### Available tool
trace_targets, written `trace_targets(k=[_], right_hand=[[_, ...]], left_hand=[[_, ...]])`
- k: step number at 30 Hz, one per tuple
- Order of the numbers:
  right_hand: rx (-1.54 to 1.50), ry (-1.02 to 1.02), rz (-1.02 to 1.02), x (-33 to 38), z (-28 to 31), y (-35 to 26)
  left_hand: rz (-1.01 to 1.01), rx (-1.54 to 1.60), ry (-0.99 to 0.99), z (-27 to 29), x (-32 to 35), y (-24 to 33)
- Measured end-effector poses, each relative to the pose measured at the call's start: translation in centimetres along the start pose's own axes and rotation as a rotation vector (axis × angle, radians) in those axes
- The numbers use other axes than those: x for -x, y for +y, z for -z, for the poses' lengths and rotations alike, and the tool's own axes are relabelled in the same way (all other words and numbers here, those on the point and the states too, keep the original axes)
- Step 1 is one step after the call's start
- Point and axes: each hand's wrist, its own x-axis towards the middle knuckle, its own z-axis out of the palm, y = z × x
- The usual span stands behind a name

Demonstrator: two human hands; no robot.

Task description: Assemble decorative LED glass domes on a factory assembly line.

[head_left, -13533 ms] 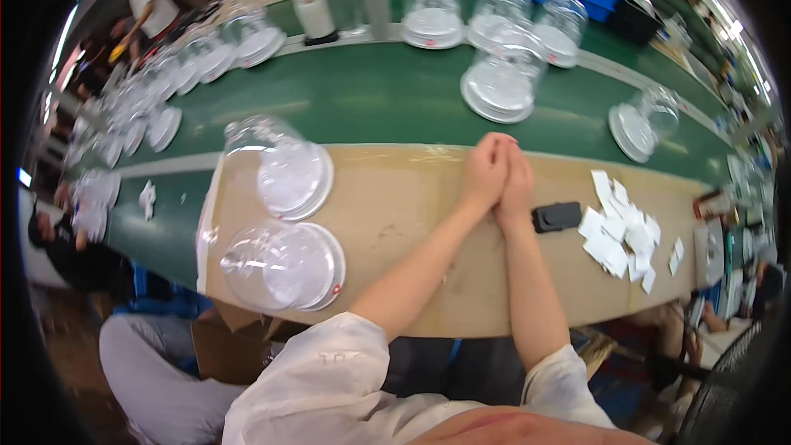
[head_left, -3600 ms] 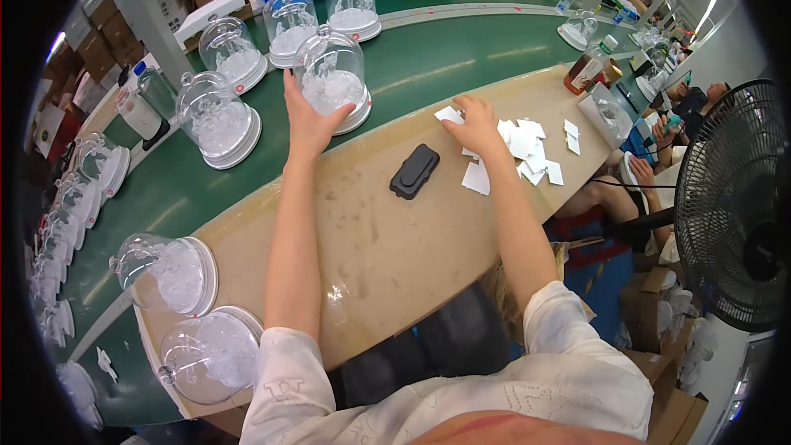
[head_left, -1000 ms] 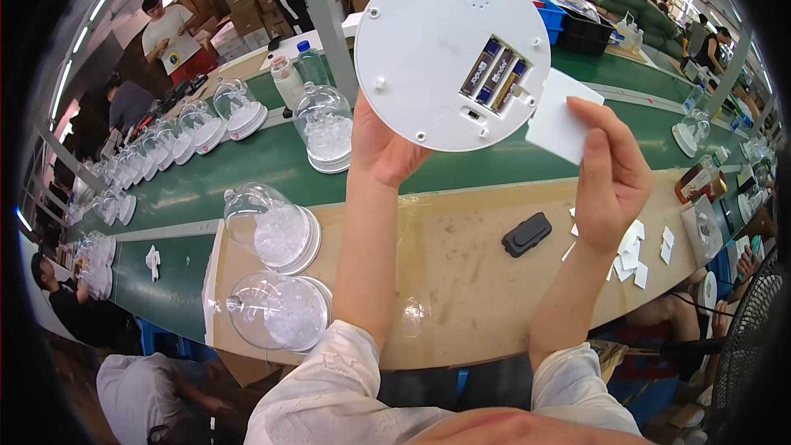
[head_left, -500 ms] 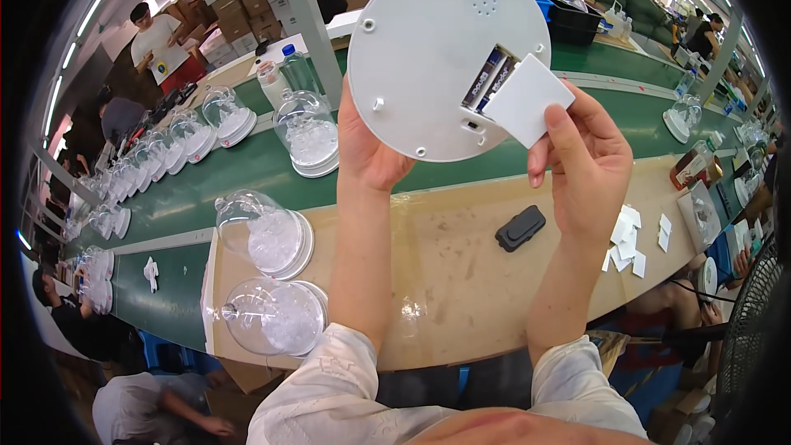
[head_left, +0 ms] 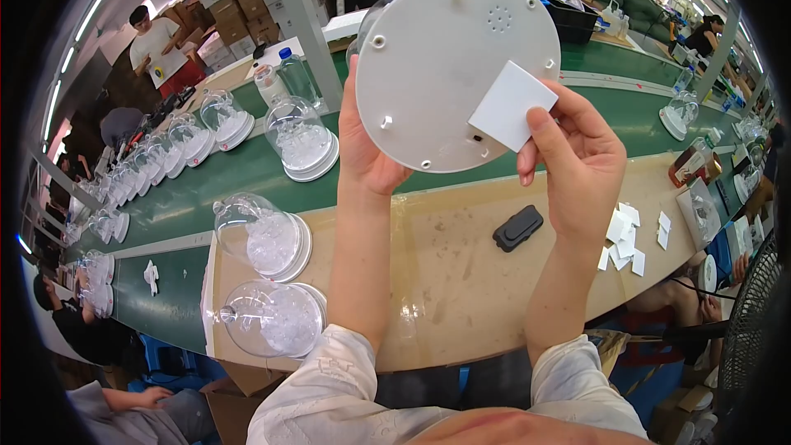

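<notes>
My left hand [head_left: 368, 148] is closed on the left edge of a round white lamp base [head_left: 437, 74], held up with its underside facing me. Small posts and a cluster of holes show on that underside. Between the thumb and fingers of my right hand [head_left: 583, 148] is a square white battery cover [head_left: 509, 105]. It lies over the lower right of the base and hides the battery slot. Whether it is seated there I cannot tell. Part of a clear dome shows behind the base's upper left.
Two clear domes [head_left: 262, 235] [head_left: 276, 319] on white bases lie at the bench's left. A black device [head_left: 517, 228] and several loose white covers [head_left: 624, 235] lie on the brown board [head_left: 445, 280]. More domes [head_left: 189, 138] line the green belt [head_left: 239, 198]. A fan [head_left: 750, 321] stands right.
My right hand has brought the battery cover left over the slot, so the batteries no longer show. The base has shifted slightly right and down.
</notes>
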Motion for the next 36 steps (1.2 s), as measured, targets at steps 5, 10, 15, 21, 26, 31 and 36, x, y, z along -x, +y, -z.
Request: trace_targets(k=[5,10,15,21,26,31,36], right_hand=[[-0.049,0.013,-0.014,0.0,-0.2,-0.1],[-0.048,0.052,-0.037,0.0,-0.3,-0.3],[0.003,0.037,-0.058,-0.2,0.2,0.4],[0.039,0.041,-0.046,-0.6,0.6,0.6],[0.051,0.016,-0.082,-0.7,0.8,0.5],[0.058,0.021,-0.049,-0.6,0.4,-0.1],[0.031,0.005,-0.054,-0.7,0.6,0.1]], left_hand=[[-0.103,-0.126,0.180,0.2,0.1,0.1],[-0.059,-0.068,0.108,0.5,-0.2,0.1],[-0.056,-0.087,0.141,0.7,-0.2,0.4],[-0.097,-0.144,0.145,0.3,0.1,0.2],[-0.089,-0.172,0.180,0.5,-0.1,0.2],[-0.102,-0.265,0.239,0.4,-0.3,0.1],[-0.109,-0.346,0.264,0.0,-0.3,0.2]])
